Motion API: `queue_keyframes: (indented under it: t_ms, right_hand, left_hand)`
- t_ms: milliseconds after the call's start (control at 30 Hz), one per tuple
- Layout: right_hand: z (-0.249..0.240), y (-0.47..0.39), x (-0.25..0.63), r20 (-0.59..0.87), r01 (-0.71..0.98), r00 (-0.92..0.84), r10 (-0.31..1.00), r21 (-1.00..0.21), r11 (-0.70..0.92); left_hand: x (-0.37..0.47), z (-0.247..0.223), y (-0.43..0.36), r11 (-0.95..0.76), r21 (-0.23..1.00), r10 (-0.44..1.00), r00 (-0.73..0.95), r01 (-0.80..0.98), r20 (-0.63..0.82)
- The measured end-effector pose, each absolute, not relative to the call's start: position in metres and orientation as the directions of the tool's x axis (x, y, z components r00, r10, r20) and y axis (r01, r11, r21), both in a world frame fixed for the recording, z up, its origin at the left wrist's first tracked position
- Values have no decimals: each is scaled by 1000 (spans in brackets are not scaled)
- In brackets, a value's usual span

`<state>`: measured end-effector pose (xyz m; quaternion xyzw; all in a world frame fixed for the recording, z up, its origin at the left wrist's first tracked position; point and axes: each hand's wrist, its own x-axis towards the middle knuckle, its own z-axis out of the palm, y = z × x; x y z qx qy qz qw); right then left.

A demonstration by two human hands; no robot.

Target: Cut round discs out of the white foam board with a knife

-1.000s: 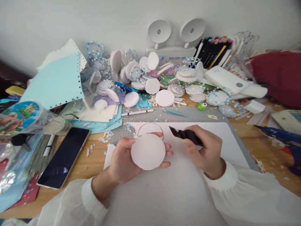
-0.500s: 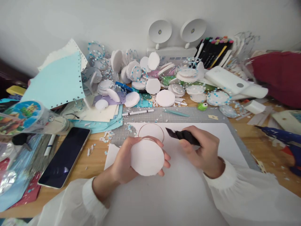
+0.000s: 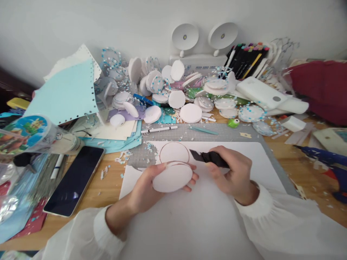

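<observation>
A white round disc [image 3: 173, 177], with a thin brown line along its edge, rests in my left hand [image 3: 146, 187]. The thumb lies at its near-left rim and the fingertips show past its right side. My right hand [image 3: 233, 175] is closed round a black utility knife [image 3: 215, 159], its dark blade pointing left, apart from the disc. Under both hands lies a large white sheet [image 3: 211, 216]. Just beyond the disc, a brown circle outline [image 3: 174, 151] is drawn on that sheet, its near part hidden by the disc.
A grey cutting mat [image 3: 227, 131] lies under the sheet, with a white pen [image 3: 159, 129] and teal tweezers [image 3: 203, 130]. Many white discs [image 3: 190, 113] pile up behind. A phone [image 3: 74, 180] lies left; a blue glue gun [image 3: 322, 157] lies right.
My left hand has tilted the disc flatter and moved it slightly right, showing more of the drawn circle. My right hand with the knife has barely shifted.
</observation>
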<state>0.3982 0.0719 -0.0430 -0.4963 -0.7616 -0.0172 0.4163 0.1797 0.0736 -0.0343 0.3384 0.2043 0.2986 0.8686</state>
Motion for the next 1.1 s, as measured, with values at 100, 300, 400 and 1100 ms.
queue_keyframes:
  t_ms: [100,300,400,1100]
  right_hand:
    - [-41,71,397,680,753,-193,708,-361,551]
    - [-34,62,392,691,700,-321,648,-288,654]
    - [-33,59,389,697,695,-371,614,-230,681]
    - [-34,58,387,685,712,-441,580,-127,691]
  left_hand:
    - [175,-37,74,346,883,740,671,-317,-48]
    - [171,-42,75,-74,986,834,533,-151,144]
    - [172,-45,74,-103,991,854,502,-89,134]
    - [180,-43,74,-386,921,855,395,54,335]
